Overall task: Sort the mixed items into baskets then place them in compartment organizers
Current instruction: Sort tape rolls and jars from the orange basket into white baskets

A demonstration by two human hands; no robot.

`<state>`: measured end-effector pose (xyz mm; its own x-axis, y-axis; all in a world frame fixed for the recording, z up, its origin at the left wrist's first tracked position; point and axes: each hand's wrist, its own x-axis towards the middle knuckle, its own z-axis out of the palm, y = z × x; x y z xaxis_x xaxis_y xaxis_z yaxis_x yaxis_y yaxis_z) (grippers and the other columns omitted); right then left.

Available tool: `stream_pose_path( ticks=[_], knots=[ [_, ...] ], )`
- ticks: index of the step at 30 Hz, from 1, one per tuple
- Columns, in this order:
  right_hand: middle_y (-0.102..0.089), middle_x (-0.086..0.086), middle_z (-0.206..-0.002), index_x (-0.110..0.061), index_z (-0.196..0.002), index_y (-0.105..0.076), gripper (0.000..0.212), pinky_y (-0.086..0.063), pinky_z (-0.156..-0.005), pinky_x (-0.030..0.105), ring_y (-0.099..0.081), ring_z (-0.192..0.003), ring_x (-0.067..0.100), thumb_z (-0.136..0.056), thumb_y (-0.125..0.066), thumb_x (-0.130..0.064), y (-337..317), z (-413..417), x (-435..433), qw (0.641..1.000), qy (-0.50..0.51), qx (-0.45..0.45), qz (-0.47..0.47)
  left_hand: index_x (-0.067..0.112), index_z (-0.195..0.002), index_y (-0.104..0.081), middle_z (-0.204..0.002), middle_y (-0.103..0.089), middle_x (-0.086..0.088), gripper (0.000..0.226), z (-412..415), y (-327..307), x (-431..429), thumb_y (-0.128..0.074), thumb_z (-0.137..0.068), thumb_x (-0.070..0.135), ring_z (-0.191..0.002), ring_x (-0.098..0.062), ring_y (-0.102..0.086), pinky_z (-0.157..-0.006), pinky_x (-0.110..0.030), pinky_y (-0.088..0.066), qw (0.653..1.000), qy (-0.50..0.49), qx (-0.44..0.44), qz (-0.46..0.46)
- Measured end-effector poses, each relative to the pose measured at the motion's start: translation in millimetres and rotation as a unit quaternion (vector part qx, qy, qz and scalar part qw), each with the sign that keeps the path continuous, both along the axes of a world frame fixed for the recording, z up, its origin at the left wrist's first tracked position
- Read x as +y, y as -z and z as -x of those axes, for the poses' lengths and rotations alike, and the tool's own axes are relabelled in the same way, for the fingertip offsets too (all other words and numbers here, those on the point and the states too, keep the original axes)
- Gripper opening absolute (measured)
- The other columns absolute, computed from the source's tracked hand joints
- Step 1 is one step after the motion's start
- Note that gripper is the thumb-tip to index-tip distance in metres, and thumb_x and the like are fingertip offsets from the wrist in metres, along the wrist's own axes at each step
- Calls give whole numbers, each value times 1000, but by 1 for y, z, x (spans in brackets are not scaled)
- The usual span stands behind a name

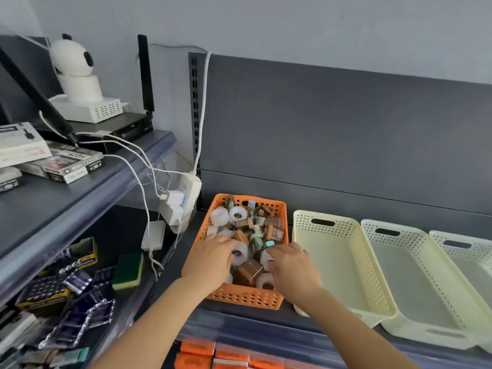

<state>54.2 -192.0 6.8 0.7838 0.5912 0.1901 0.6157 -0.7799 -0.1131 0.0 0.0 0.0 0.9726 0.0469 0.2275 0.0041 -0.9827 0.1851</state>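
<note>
Where the orange basket (247,296) ends, cream baskets (343,235) begin.

orange basket (247,296): perforated plastic, matt | inside orange basket, tape rolls (239,253): translucent white, glossy | right of orange basket, cream baskets (343,231): perforated plastic, faint sheen | behind orange basket, back panel (346,134): grey, smooth, matt | left of orange basket, sponge (127,270): yellow foam, rough green face

A shop or stockroom: grey metal shelving (346,134) with a slotted upright, packs of batteries (77,312) stocked at near left.
</note>
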Motion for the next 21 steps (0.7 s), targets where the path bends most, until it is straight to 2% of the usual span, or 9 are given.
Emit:
stream_pose_path(
  ticks=[4, 6, 8, 12, 15, 17, 19, 21],
  knots=[
    [-53, 0, -124, -21, -124, -54, 36, -38, -94, 33, -46, -109, 20, -88, -58, -23, 2, -8, 6, 998, 36, -24, 48, 25, -133, -53, -129, -55, 3, 37, -9, 9, 4, -46, -98, 32, -115, -18, -52, -94, -35, -44, 1000, -10, -7, 15],
    [-53, 1, -122, -21, -121, -57, 31, -39, -94, 33, -46, -108, 20, -91, -55, -25, 5, -11, 8, 997, 48, -32, 46, 23, -134, -52, -125, -54, 2, 39, -12, 12, 5, -47, -97, 35, -111, -17, -52, -91, -31, -43, 999, -13, -13, 33],
    [-54, 0, -120, -22, -120, -60, 30, -39, -94, 33, -46, -109, 20, -92, -53, -33, 5, -13, 9, 998, 55, -28, 29, 24, -126, -58, -118, -54, 4, 34, -13, 11, 6, -49, -96, 37, -106, -15, -51, -88, -29, -42, 999, -10, -13, 49],
    [-61, -5, -110, -26, -110, -61, 27, -41, -85, 28, -48, -101, 15, -86, -62, -39, 3, -15, 6, 997, 58, 31, -26, 30, -112, -61, -115, -55, 11, 24, -11, -1, 1, -59, -90, 39, -102, -7, -52, -85, -24, -43, 990, 15, 24, 140],
    [-61, -6, -102, -30, -100, -61, 22, -41, -73, 23, -51, -90, 11, -81, -68, -37, -2, -15, 1, 987, 64, 113, -94, 31, -108, -62, -107, -60, 15, 23, -12, -17, -12, -66, -86, 36, -92, 1, -55, -75, -18, -45, 972, 18, 36, 230],
    [-59, -8, -97, -31, -94, -60, 19, -41, -69, 20, -53, -86, 10, -79, -71, -34, -9, -17, -5, 972, 49, 162, -164, 34, -101, -61, -99, -61, 18, 22, -16, -30, -24, -72, -82, 33, -88, 4, -54, -68, -14, -41, 960, 17, 18, 277],
    [-59, -12, -91, -32, -89, -59, 18, -40, -68, 15, -53, -84, 5, -77, -73, -30, -19, -25, -17, 959, 22, 167, -230, 38, -92, -57, -93, -60, 20, 24, -24, -42, -39, -76, -78, 30, -86, 7, -53, -66, -12, -37, 950, 20, -14, 313],
    [-58, -17, -84, -34, -83, -58, 20, -37, -68, 10, -51, -82, -2, -76, -76, -27, -29, -37, -36, 952, 17, 129, -277, 40, -86, -55, -90, -58, 21, 28, -36, -50, -56, -78, -76, 27, -86, 8, -53, -67, -11, -37, 942, 33, -54, 328]
  ],
)
